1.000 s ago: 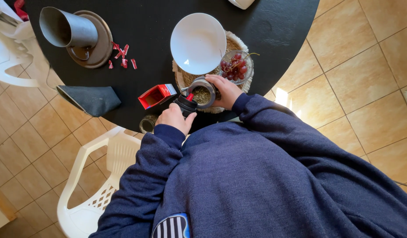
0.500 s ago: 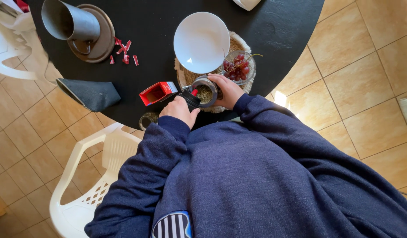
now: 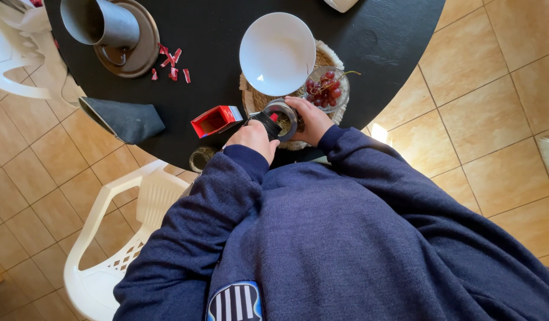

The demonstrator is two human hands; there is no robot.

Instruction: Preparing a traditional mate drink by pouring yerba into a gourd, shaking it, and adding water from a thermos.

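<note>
1. Your right hand [image 3: 313, 120] wraps around the jar [image 3: 283, 117], tilted over the woven mat [image 3: 322, 59].
2. Your left hand [image 3: 255, 138] grips a black lid [image 3: 266, 125] at the jar's mouth.
3. Just beyond sit grapes [image 3: 323, 89], a white bowl [image 3: 277, 52] and a red box [image 3: 215, 120].

Glass jar [image 3: 284, 117]: round, clear w/ metal rim, open top, tilted toward the black lid; holds greenish dried herbs. Sits at near edge of the table, on a woven mat, just beside a bowl of grapes. Right hand wraps its far side. Black lid [image 3: 266, 125]: dark, round, tilted, touching jar's mouth on its left; small red bit at the join.
</note>
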